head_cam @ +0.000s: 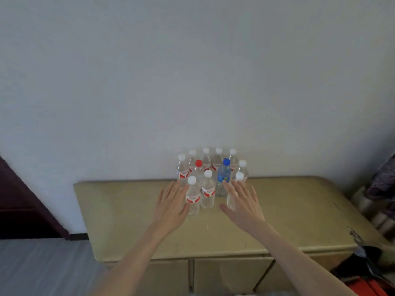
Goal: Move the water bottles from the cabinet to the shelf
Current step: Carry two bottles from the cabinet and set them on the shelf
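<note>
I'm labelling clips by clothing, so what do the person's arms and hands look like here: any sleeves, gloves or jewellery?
Both forearms are bare, with no sleeves in view. The left hand and right hand wear no gloves, and no rings, watch or bracelets show.

Soft, even daylight fills the scene, neither bright nor dim, with a cool grey cast on the wall (192,71). Shadows are faint: a pale one lies under each hand on the bench (299,210). No hard glare shows; the clear bottles (208,180) only glint weakly. The whole picture is slightly soft, and the bottle labels cannot be read. Wide-angle distortion bends the bench edges and smears the clutter at the right edge.
</note>
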{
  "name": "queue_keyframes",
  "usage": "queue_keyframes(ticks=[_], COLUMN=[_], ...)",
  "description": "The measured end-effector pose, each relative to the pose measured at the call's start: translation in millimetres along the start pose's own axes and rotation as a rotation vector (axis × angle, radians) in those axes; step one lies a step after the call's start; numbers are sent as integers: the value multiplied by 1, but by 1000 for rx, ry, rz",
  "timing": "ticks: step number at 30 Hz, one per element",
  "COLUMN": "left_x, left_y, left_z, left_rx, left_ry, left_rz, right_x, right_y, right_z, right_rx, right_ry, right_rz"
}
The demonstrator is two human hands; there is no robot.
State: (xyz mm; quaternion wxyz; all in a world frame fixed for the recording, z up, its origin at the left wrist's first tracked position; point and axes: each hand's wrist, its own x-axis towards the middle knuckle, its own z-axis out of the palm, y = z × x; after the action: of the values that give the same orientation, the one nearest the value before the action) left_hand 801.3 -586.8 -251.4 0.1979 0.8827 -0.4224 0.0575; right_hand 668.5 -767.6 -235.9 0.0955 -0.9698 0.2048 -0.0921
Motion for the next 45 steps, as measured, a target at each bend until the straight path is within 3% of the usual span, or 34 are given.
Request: queue_keyframes(ticks=[9, 15, 21, 25, 30, 35, 41, 45], left_x=[73, 120, 145, 144, 144, 150, 143, 122], left_y=[-44, -71, -81, -82, -83, -85, -77, -47], left_z=[81, 112, 127, 131, 133, 133, 136, 137], left_rx=[-147, -214, -579, -713, -779, -744, -810, -890], left_ry=[-148, -205, -346, -242, -287, -349, -369, -451], left_rz=[-75, -65, -155, -287, -321, -271, -231, -113], right_x=[91, 147, 186, 190, 191, 167, 111, 59], right_y=[21, 23, 19, 19, 20, 18, 19, 18], right_z=[61, 90, 114, 125, 135, 130, 120, 104], right_rx=[82, 274, 362, 503, 560, 593, 675, 671], right_ry=[-111, -158, -219, -128, -49, 21, 175, 298], right_rz=[50, 130, 249, 330, 425, 484, 714, 798])
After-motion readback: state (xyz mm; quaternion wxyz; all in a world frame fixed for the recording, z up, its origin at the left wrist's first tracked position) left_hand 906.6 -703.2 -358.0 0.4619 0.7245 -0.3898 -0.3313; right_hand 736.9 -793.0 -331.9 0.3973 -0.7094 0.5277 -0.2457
